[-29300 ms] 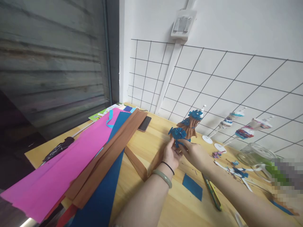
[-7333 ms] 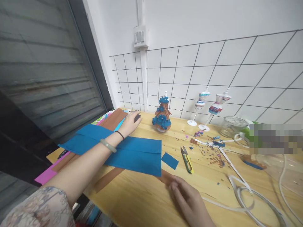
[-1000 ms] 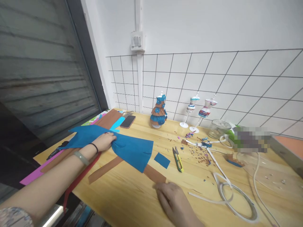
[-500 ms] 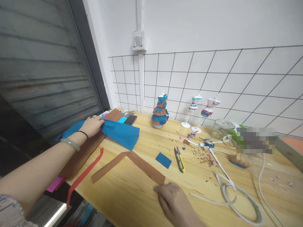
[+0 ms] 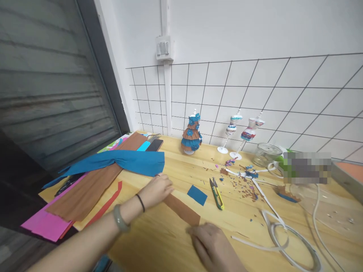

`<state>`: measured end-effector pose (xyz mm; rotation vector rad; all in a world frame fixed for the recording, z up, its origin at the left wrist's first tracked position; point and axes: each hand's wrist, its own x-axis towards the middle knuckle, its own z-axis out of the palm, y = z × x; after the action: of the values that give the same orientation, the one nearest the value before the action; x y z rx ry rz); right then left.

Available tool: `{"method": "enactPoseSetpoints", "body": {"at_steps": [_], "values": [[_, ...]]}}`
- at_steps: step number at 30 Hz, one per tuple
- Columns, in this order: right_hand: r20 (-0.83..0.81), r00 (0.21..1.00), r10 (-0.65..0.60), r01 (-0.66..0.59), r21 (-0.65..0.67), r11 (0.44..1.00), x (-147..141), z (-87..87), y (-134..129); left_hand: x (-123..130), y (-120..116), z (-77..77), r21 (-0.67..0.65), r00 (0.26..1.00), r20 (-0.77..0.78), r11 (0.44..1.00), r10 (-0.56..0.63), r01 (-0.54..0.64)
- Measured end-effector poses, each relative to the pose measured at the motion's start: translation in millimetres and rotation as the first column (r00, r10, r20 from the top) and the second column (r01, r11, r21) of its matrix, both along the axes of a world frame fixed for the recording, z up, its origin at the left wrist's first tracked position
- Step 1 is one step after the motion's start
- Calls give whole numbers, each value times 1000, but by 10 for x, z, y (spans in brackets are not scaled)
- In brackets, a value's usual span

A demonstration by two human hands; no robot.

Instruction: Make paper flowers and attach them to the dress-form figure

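My left hand (image 5: 157,189) has its fingers bent down at the upper left end of a brown paper strip (image 5: 182,209); its fingertips are hidden. At the strip's lower right end is my right hand (image 5: 211,240), fingers curled together on that end. A blue crepe sheet (image 5: 141,162) lies across a long brown sheet (image 5: 85,192), left of and behind my left hand. Beyond the strip, a small blue square (image 5: 197,195) rests beside yellow-and-green snips (image 5: 217,194). Part of a red strip (image 5: 109,202) shows behind my left forearm.
A small blue-and-brown ruffled dress form (image 5: 192,134) stands at the back, with two patterned forms (image 5: 231,128) to its right. Paper scraps (image 5: 251,192), a white tape coil (image 5: 295,245), a glass jar (image 5: 266,153) and a cable (image 5: 314,211) occupy the right side. Pink paper (image 5: 42,224) overhangs the left edge.
My left hand has let go of the blue sheet and moved right and down to the brown strip. The blue sheet now lies flatter. My right hand stays at the strip's end.
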<state>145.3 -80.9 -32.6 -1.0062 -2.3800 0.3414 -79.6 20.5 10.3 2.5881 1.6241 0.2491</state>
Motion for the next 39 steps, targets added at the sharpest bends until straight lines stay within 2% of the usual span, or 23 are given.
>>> {"method": "enactPoseSetpoints", "body": {"at_steps": [3,6,10,13,16,19,21,22,25,27,30,32,34,36,38,39], "values": [[-19,1000,1,-1,14,1000,-5,-20,9,407,-11,-155,-23,990,126,997,70,-68],[-47,999,3,-3,4,1000,9,-19,8,662,75,-255,-51,960,232,987,157,-149],[-123,992,-41,32,-77,997,80,37,17,804,183,-321,-139,916,345,977,204,-165],[-246,953,-176,145,-142,979,175,79,63,809,207,-333,-197,877,430,970,215,-141],[-382,844,-377,323,-199,925,279,75,154,781,179,-309,-246,828,531,968,181,-53],[-496,669,-553,435,-342,833,351,37,256,769,102,-255,-295,777,617,952,129,76],[-549,547,-633,392,-500,772,368,16,301,781,33,-207,-344,722,681,924,123,168],[-568,498,-655,336,-569,750,368,11,314,792,-4,-181,-381,670,728,897,142,223],[-627,418,-658,160,-662,732,351,21,317,831,-108,-100,-464,539,813,806,222,368],[-654,413,-634,67,-673,737,337,41,306,852,-163,-55,-469,492,839,767,232,437],[-650,440,-620,-38,-703,710,320,68,292,879,-210,-36,-461,442,863,740,246,489],[-637,437,-635,-51,-723,689,307,76,283,897,-218,-66,-477,410,865,728,289,493],[-628,433,-647,-34,-728,684,298,75,272,910,-208,-120,-513,388,854,688,347,514],[-606,460,-649,19,-724,689,307,71,262,909,-180,-168,-557,389,830,639,401,530],[-553,535,-639,180,-664,726,342,64,264,888,-137,-188,-581,384,814,628,436,518],[-511,595,-620,291,-582,759,367,58,271,871,-113,-185,-579,369,815,643,446,502]]}}
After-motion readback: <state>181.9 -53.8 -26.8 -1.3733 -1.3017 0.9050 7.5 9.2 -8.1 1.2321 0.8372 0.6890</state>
